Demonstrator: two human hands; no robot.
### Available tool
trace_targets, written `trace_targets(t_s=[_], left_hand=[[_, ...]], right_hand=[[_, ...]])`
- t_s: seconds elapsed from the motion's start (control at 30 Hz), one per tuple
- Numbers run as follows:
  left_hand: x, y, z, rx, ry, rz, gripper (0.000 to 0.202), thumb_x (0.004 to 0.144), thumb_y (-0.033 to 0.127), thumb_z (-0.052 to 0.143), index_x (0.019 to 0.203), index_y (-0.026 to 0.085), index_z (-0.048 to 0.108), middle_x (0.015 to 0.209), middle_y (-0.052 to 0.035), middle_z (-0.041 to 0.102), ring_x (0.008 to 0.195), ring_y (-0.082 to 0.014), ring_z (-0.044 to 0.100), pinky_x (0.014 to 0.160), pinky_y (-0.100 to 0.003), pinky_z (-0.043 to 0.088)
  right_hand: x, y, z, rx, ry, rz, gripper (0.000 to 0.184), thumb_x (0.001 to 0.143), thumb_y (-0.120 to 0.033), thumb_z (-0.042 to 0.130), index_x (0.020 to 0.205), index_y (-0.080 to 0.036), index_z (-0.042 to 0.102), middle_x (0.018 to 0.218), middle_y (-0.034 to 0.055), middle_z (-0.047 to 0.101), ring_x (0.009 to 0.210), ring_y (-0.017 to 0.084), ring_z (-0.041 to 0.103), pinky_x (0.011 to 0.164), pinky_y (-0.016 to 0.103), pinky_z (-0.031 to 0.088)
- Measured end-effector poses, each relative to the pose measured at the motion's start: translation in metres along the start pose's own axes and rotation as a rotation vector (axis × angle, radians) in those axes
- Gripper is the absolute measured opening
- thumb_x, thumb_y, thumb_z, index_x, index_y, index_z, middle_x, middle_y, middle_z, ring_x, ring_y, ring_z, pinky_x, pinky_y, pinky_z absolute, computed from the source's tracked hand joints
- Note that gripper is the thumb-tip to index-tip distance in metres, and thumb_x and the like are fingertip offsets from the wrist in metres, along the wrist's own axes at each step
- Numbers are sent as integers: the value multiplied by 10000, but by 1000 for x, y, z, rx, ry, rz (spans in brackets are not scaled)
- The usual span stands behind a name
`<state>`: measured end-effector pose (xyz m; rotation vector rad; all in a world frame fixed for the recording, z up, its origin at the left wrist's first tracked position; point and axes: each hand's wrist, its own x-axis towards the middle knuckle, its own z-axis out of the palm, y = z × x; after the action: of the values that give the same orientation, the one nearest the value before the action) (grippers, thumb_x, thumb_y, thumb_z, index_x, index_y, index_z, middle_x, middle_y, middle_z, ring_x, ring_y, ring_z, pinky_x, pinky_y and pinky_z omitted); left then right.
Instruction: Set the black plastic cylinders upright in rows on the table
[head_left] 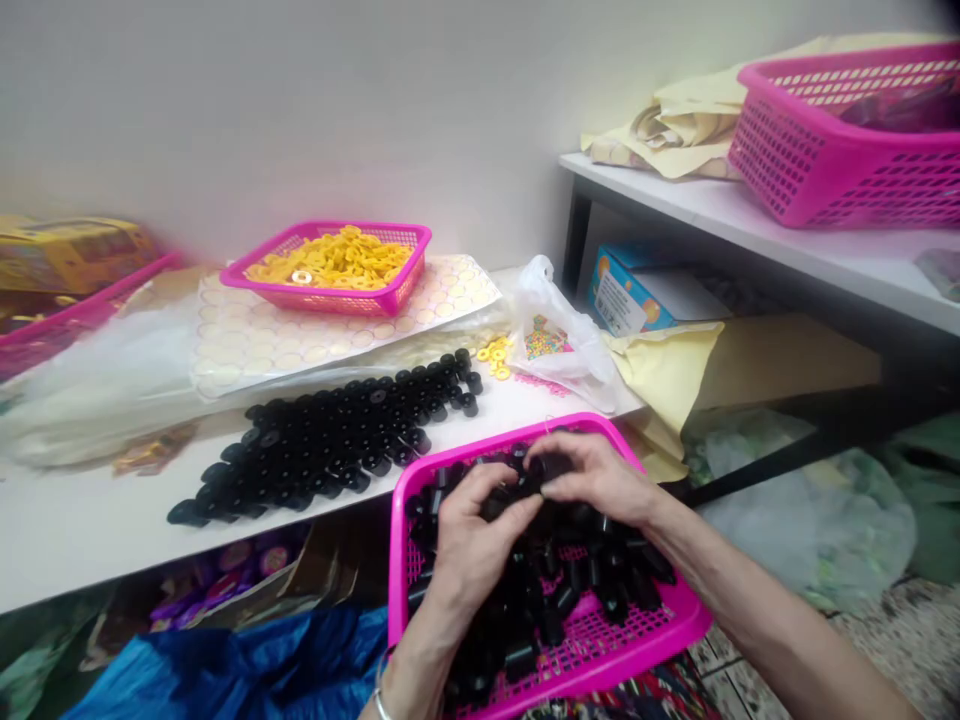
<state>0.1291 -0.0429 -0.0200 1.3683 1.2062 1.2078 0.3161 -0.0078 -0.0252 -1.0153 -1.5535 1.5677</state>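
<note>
Both hands are over a pink plastic basket [401, 560] heaped with small black cylindrical pieces [551, 615]. My right hand [596, 475] is closed, with a black cylinder [551, 465] between its thumb and fingers. Close beside it, my left hand [472, 530] curls its thumb and fingers around another black piece [495, 503], partly hidden by the fingers. On the white table [97, 540] beyond the basket, many similar black pieces [330, 430] stand upright, packed together in slanting rows.
A pink basket [397, 300] of yellow ring-shaped parts sits on a patterned sheet [247, 345]. Loose yellow rings [495, 355] and a plastic bag [585, 355] with colourful bits lie at the right. A higher shelf [675, 205] holds another pink basket [795, 150]; a blue box [626, 290] is below.
</note>
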Motion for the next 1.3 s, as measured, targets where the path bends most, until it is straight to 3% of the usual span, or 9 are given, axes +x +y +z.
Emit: trace_targets(t_s=[0.13, 0.17, 0.33, 0.43, 0.57, 0.83, 1.0, 1.13, 1.3], left_hand=[[15, -1, -25, -428, 123, -282, 265, 668, 226, 702, 924, 155, 681, 790, -20, 645, 624, -86, 543, 592, -192, 437], [17, -2, -30, -471, 118, -286, 306, 658, 215, 709, 958, 159, 679, 817, -23, 648, 652, -88, 556, 619, -193, 449], [19, -16, -43, -317, 126, -62, 610, 525, 121, 820, 1099, 240, 650, 1075, -30, 613, 897, -137, 594, 825, -252, 481], [17, -24, -47, -202, 152, 58, 474, 483, 105, 844, 927, 200, 707, 1099, -52, 587, 1026, -179, 562, 888, -276, 470], [15, -32, -54, -164, 162, 100, 362, 493, 109, 844, 825, 179, 720, 1050, -51, 604, 1052, -186, 551, 921, -286, 464], [8, -39, -58, -289, 236, -139, 437, 462, 80, 843, 869, 180, 721, 848, -8, 682, 772, -134, 623, 730, -243, 531], [4, -38, -58, -308, 261, -160, 417, 447, 67, 841, 835, 170, 728, 814, -5, 696, 769, -121, 630, 703, -198, 532], [-2, -37, -62, -328, 283, -223, 414, 456, 61, 836, 841, 165, 725, 809, -8, 708, 743, -118, 640, 697, -205, 540], [-14, -35, -65, -320, 278, -280, 439, 455, 64, 838, 870, 149, 722, 817, -20, 711, 716, -120, 644, 665, -198, 542]], right_hand=[[70, 4, 3, -316, 265, -124, 314, 673, -186, 673, 984, -173, 632, 915, 11, 627, 864, 157, 577, 782, 282, 454], [87, 8, 3, -493, 313, -125, 283, 666, -187, 679, 947, -177, 639, 919, 11, 620, 876, 160, 570, 794, 286, 449], [148, 31, 5, -663, 336, -50, 207, 618, -129, 673, 819, -168, 641, 845, 27, 608, 865, 194, 546, 804, 321, 422], [162, 41, 10, -724, 337, 18, 192, 634, -133, 633, 824, -159, 621, 781, 32, 601, 797, 198, 543, 742, 311, 423], [168, 45, 17, -780, 347, 54, 311, 652, -160, 621, 960, -169, 579, 908, 48, 607, 858, 204, 531, 748, 301, 421], [181, 50, 17, -774, 301, 86, 342, 635, -193, 654, 962, -161, 561, 896, 36, 614, 799, 190, 543, 690, 277, 426], [152, 31, 9, -784, 280, -19, 239, 688, -147, 606, 925, -134, 580, 890, 60, 607, 836, 198, 533, 729, 297, 409], [89, 22, 8, -754, 121, -149, 42, 761, -154, 581, 785, -153, 616, 773, 5, 601, 762, 146, 539, 726, 261, 397], [16, 42, 13, -723, -109, -221, 128, 810, -113, 535, 745, -161, 635, 712, 0, 595, 684, 123, 535, 667, 244, 391]])
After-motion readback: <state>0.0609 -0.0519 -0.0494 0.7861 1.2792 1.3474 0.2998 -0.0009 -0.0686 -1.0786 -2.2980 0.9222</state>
